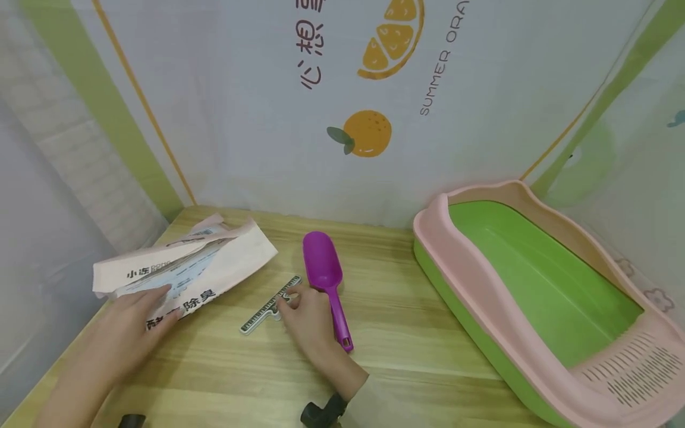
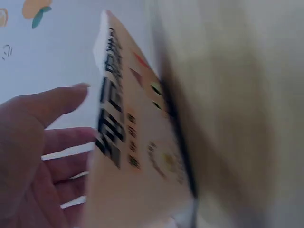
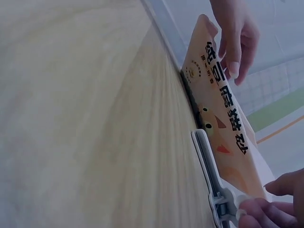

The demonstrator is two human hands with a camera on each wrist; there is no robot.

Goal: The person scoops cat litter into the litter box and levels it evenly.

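A pale pink bag of cat litter (image 1: 243,255) lies at the left of the table, its top folds loose and crumpled. My left hand (image 1: 125,324) rests against its near side, fingers loosely extended; in the left wrist view the thumb stands apart from the printed bag (image 2: 142,142). Right of the bag, a long sealing clip (image 1: 255,323) with a black-and-white striped bar lies on the wood. My right hand (image 1: 310,318) pinches the clip's handle between thumb and fingers. In the right wrist view the clip's hinge (image 3: 221,204) shows beside those fingertips.
A purple scoop (image 1: 323,261) lies just beyond and right of my right hand. On the right stands a green litter box (image 1: 455,297) with a pink rim (image 1: 484,285). White printed cloth (image 1: 257,148) hangs behind the wooden table (image 1: 396,333).
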